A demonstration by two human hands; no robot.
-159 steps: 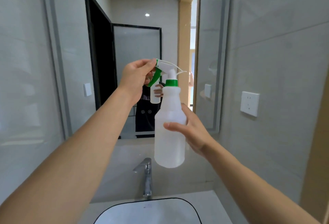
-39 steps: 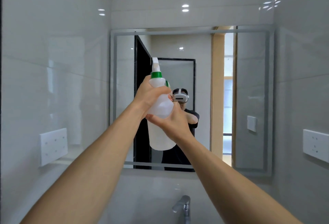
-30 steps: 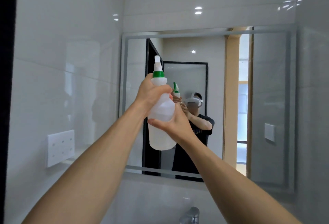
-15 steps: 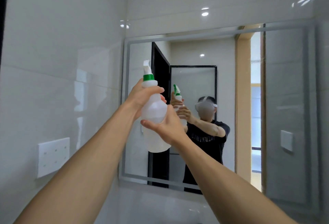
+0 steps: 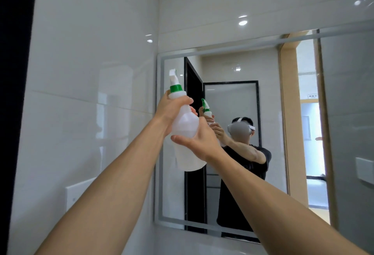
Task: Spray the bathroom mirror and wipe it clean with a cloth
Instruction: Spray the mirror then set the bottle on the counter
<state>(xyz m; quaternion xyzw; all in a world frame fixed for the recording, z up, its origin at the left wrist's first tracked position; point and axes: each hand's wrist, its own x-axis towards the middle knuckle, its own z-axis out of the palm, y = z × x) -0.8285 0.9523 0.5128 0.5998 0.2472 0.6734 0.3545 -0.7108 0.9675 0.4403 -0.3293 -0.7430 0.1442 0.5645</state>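
A translucent white spray bottle [image 5: 187, 156] with a green collar and white nozzle is held upright in front of the mirror's upper left part. My left hand [image 5: 172, 110] wraps around its neck just under the collar. My right hand [image 5: 199, 140] grips the bottle's body from the right. The framed wall mirror [image 5: 228, 68] fills the right half of the view and reflects a person holding the bottle, a dark door and a wooden doorway. No cloth is in view.
Glossy white wall tiles [image 5: 91, 72] stand to the left, with a white socket plate [image 5: 78, 194] low down. A dark edge [image 5: 12, 92] runs along the far left. Another white plate [image 5: 364, 170] shows at the right edge.
The bottle and both hands have drifted left toward the mirror's left edge while my view turned left and tilted up. The tap and basin have dropped out of view.
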